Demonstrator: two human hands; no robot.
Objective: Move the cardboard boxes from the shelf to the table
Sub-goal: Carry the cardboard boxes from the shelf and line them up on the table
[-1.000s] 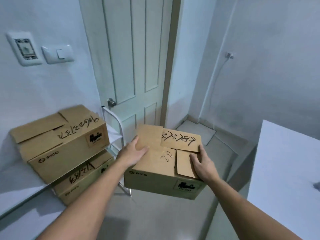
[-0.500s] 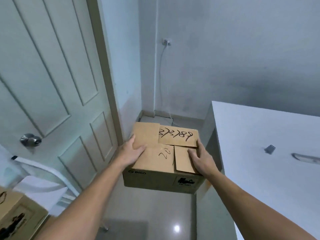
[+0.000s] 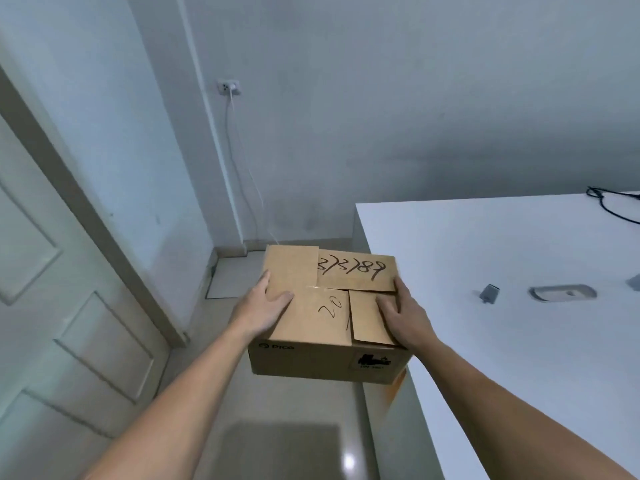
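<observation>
I carry a brown cardboard box (image 3: 311,327) with folded top flaps and handwritten numbers, held in the air at the left edge of the white table (image 3: 502,341). My left hand (image 3: 259,310) grips its left side, thumb on the top flap. My right hand (image 3: 401,317) grips its right side, fingers spread over the small flap. The box's right edge overlaps the table's left edge in view. The shelf and the other boxes are out of view.
A pale panelled door (image 3: 52,306) stands at the left. A wall socket (image 3: 228,87) with a white cable hangs in the corner. On the table lie a small grey block (image 3: 490,293), a recessed oval cutout (image 3: 562,292) and a black cable (image 3: 613,202).
The view has swung right, away from the shelf and its boxes. The box in my hands has moved right, from beside the shelf to the table's left edge.
</observation>
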